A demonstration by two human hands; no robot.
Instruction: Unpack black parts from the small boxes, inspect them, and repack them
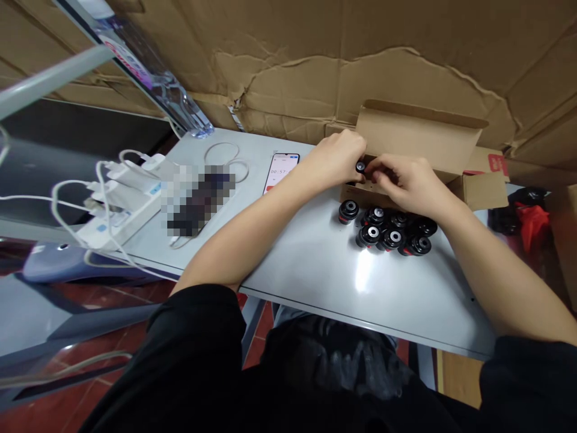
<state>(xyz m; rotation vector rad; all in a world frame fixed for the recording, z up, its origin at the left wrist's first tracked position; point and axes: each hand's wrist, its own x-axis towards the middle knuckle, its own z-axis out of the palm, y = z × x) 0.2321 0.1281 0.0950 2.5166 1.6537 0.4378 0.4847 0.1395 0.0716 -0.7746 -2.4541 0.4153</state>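
Over the near side of an open cardboard box (419,135), my left hand (345,155) is closed around a black bushing (360,167) with a metal centre. My right hand (408,180) is close beside it, fingers curled at the box opening. Its thumb and index finger are bent towards the bushing; what they pinch, if anything, is hidden. In front of the box several similar black bushings (372,234) with metal centres and red marks stand grouped on the white table (306,264). One bushing (348,210) stands slightly apart to the left.
A phone (280,171) showing a timer lies left of my left forearm. Further left are a blurred dark object (201,204), a white power strip (121,210) with cables, and a water bottle (157,78). Cardboard (288,78) lines the back.
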